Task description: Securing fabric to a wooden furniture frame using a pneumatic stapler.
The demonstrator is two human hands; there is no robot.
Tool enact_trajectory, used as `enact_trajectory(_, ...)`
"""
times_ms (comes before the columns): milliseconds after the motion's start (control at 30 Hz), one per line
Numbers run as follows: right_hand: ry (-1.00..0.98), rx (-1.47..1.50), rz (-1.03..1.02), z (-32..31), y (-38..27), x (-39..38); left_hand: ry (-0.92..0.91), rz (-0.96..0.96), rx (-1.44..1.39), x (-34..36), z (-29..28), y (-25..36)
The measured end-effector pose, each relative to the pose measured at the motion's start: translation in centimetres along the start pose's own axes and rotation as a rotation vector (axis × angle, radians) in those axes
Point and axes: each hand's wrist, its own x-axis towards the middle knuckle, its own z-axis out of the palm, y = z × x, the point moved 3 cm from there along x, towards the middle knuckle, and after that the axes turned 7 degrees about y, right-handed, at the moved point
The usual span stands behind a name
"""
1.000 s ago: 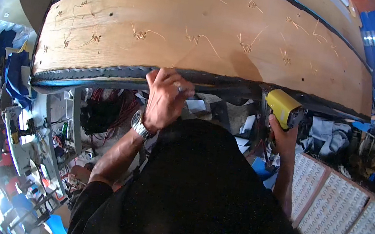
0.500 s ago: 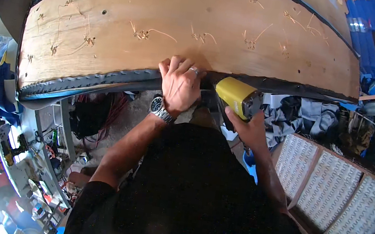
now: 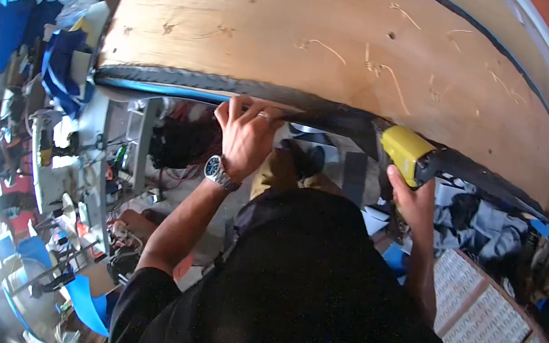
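A broad plywood panel (image 3: pixel 273 31) lies in front of me, with several copper-coloured wire twists on its face. Dark fabric (image 3: pixel 189 81) is folded along its near edge. My left hand (image 3: pixel 247 140), with a watch and a ring, bends its fingers over that edge and grips the fabric. In my right hand (image 3: pixel 412 199) is a yellow staple gun (image 3: pixel 403 151). Its nose end meets the fabric edge to the right of my left hand. My right fingers are partly hidden behind the tool.
At the lower right stands a wooden frame with white patterned panels (image 3: pixel 481 327). Grey and black cloth (image 3: pixel 484 225) is heaped behind it. Cluttered shelving with tools (image 3: pixel 54 140) fills the left side. Below the panel edge, red cables (image 3: pixel 190 121) lie on the floor.
The view has shifted left along the panel. My left hand has moved off the panel's face onto its edge, farther from the staple gun. My right hand still holds the staple gun.
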Motion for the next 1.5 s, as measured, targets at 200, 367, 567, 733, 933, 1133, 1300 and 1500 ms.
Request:
enact_trajectory(200, 0.031, -0.030, -0.008, 0.0, 0.9, -0.3, 0.002, 0.084, -0.239, -0.1, -2.0, -2.7)
enact_trajectory(367, 0.111, -0.005, 0.044, 1.4, -0.9, -1.1, 0.026, 0.231, -0.273, 4.5, -0.9, -3.8)
enact_trajectory(567, 0.096, -0.098, -0.053, 9.8, -4.5, -2.8, -0.013, 0.235, -0.397, 5.1, 1.8, -5.8)
enact_trajectory(733, 0.148, -0.129, 0.002, 14.7, -6.5, -3.7, -0.036, 0.189, -0.399, 4.8, 2.0, -5.8)
enact_trajectory(933, 0.229, -0.134, -0.116, 16.2, -6.8, -4.0, -0.007, 0.193, -0.396, 5.0, 1.8, -5.6)
enact_trajectory(1133, 0.327, -0.191, -0.226, 16.5, -4.5, -4.1, 0.038, 0.201, -0.346, 4.2, 2.7, -5.6)
enact_trajectory(1300, 0.308, -0.094, -0.105, 16.4, -3.5, -3.7, 0.008, 0.268, -0.265, 3.1, 0.0, -7.6)
enact_trajectory(1500, 0.272, 0.075, 0.002, 17.2, -2.8, -3.9, 0.028, 0.154, -0.028, -0.1, -7.4, -17.9)
